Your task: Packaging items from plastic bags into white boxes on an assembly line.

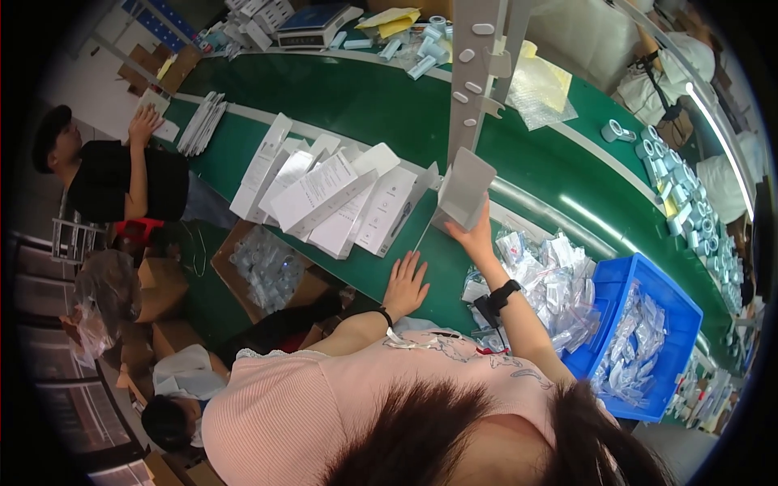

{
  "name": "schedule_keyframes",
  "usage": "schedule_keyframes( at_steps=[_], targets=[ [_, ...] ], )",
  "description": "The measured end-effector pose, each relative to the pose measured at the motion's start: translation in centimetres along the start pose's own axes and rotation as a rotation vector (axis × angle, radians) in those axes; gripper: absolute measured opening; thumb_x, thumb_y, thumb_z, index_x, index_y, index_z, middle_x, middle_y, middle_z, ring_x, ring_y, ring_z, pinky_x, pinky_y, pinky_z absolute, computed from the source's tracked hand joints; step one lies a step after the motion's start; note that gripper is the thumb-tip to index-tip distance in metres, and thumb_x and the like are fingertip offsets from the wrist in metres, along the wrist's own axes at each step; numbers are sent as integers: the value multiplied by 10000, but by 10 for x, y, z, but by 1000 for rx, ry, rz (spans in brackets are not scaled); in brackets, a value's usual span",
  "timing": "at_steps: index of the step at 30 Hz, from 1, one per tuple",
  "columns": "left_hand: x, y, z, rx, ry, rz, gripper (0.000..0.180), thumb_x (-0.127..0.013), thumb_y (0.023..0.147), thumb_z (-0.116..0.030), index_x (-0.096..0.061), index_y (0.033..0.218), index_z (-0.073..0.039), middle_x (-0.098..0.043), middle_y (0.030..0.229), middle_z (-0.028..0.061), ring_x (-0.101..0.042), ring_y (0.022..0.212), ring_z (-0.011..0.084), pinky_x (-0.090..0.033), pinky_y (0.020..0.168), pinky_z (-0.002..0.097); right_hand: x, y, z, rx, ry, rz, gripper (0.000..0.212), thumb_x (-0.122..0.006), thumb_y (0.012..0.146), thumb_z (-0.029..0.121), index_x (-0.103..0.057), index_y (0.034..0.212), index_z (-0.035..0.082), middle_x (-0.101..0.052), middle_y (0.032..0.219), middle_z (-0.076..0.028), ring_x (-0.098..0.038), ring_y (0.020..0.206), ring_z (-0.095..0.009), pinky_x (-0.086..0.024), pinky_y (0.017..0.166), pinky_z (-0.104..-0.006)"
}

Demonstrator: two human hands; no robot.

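While the left hand (406, 287) lies spread and empty, the right hand (475, 241) grips an open white cardboard box (468, 186), ahead and right of the left.

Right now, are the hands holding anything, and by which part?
The right hand holds a white box by its lower right side. The left hand holds nothing; it lies spread on the green table.
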State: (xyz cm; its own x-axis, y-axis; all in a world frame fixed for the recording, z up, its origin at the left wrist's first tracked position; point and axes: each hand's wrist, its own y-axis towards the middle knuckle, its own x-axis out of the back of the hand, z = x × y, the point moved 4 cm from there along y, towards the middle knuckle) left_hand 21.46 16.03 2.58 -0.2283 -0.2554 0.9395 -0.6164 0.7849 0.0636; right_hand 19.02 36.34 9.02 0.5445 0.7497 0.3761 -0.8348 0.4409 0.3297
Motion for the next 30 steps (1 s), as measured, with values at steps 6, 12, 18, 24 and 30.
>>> schedule_keyframes(
  at_steps=[6, 12, 18, 24, 30],
  targets=[
    [1, 0, 0, -7, 1, 2, 483, -468, 820, -300, -418, 1211, -20, -238, 1358, 177, -170, 1281, 317, -154, 1029, 465, -6, 1, 2, -9, -6, 28, 1010, -746, 575, 150, -102, 1341, 13, -295, 1301, -216, -337, 1196, -347, -309, 972, -376],
    [-1, 1, 0, -9, 1, 18, 498, -480, 812, -295, -404, 1214, -11, -237, 1351, 189, -173, 1276, 330, -149, 1024, 470, -7, -5, -12, -49, -44, 84, 1045, -750, 569, 133, -67, 1354, 31, -307, 1287, -215, -329, 1186, -367, -304, 976, -396],
    [-1, 0, 0, -16, 4, 26, 494, -469, 816, -300, -409, 1211, -10, -241, 1353, 188, -171, 1280, 321, -155, 1023, 468, -7, -3, -17, -93, -29, 108, 1009, -758, 558, 147, -123, 1330, 13, -302, 1300, -203, -328, 1208, -332, -292, 988, -358],
    [-2, 0, 2, -14, 5, 18, 504, -480, 808, -296, -401, 1214, -8, -238, 1352, 193, -177, 1277, 331, -149, 1020, 473, -7, -4, -19, -122, -79, 86, 927, -782, 535, 175, -234, 1268, 24, -394, 1204, -208, -393, 1131, -356, -341, 947, -375],
    [-4, 0, -1, -24, 7, 18, 513, -485, 804, -298, -396, 1217, -8, -233, 1354, 195, -177, 1276, 337, -144, 1020, 474, 1, -13, -12, -90, -84, 16, 889, -797, 519, 212, -285, 1219, 17, -422, 1156, -200, -423, 1088, -352, -363, 911, -379]
  ],
)
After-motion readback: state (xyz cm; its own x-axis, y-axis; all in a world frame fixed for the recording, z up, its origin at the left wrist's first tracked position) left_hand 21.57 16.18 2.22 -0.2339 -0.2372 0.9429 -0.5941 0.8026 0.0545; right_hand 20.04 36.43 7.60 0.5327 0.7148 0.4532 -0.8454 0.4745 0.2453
